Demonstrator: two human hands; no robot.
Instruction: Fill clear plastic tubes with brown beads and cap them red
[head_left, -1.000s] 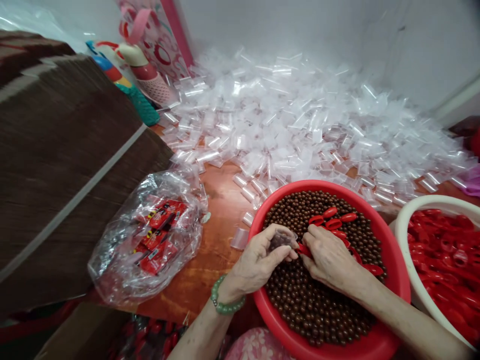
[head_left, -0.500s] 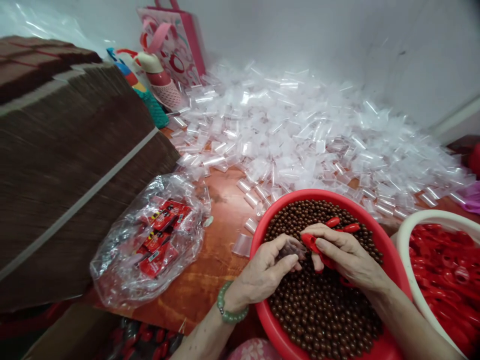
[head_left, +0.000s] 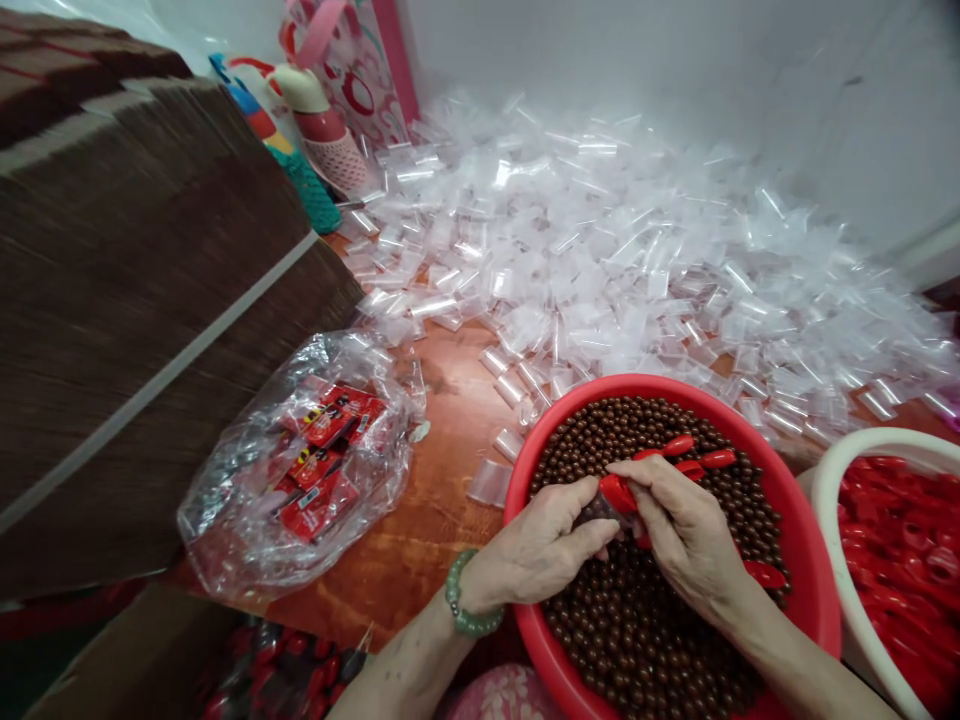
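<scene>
My left hand (head_left: pixel 536 545), with a green bead bracelet at the wrist, grips a small clear plastic container (head_left: pixel 600 514) with dark contents. My right hand (head_left: pixel 686 530) pinches a red plastic piece (head_left: pixel 617 494) against the container's open end. Whether the two are locked together is hidden by the fingers. Both hands are above a red basin (head_left: pixel 525 490) filled with shiny brown balls (head_left: pixel 637 645). Several other red plastic pieces (head_left: pixel 716 459) lie on the balls around my right hand.
To the right stands a white tub (head_left: pixel 827 495) of red plastic parts (head_left: pixel 900 570). Clear plastic sleeves (head_left: pixel 600 260) are heaped behind the basin. At left are a clear bag (head_left: pixel 232 520) with red packets and a strapped brown cardboard stack (head_left: pixel 150 270). Bottles (head_left: pixel 330 140) stand at the back.
The red piece and the container, apart before, now meet between my hands. My right hand has turned over the piece. The view has shifted slightly.
</scene>
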